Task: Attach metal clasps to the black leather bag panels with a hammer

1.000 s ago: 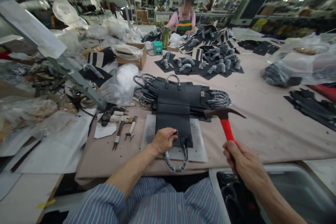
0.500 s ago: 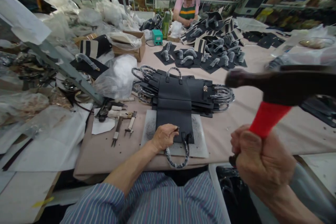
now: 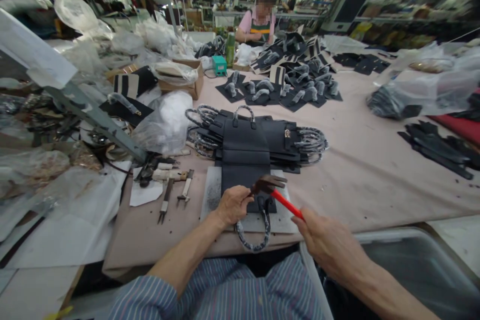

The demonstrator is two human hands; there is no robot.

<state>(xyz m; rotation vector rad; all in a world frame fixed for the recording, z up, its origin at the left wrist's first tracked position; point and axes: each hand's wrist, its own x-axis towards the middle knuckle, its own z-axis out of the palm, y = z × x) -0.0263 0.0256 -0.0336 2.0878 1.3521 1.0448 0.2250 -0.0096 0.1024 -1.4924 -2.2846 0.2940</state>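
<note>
My left hand is closed over a black leather bag panel, pinching a small dark punch-like tool, mostly hidden by the fingers. In my right hand is a claw hammer with a red handle. Its dark head is right at the top of the pinched tool; whether they touch I cannot tell. The panel rests on a grey speckled board, and a plastic-wrapped bag handle loops from its near end toward me.
Behind the panel lies a stack of black bag pieces with wrapped handles. Pliers-like tools are on the left, beside a slanted metal post. Farther back are more bag pieces and a co-worker. A plastic bin stands at right.
The hammer has swung down and left, from raised close to the camera to the tool in my left hand. My left hand keeps its pinch over the panel. The view has tilted up slightly.
</note>
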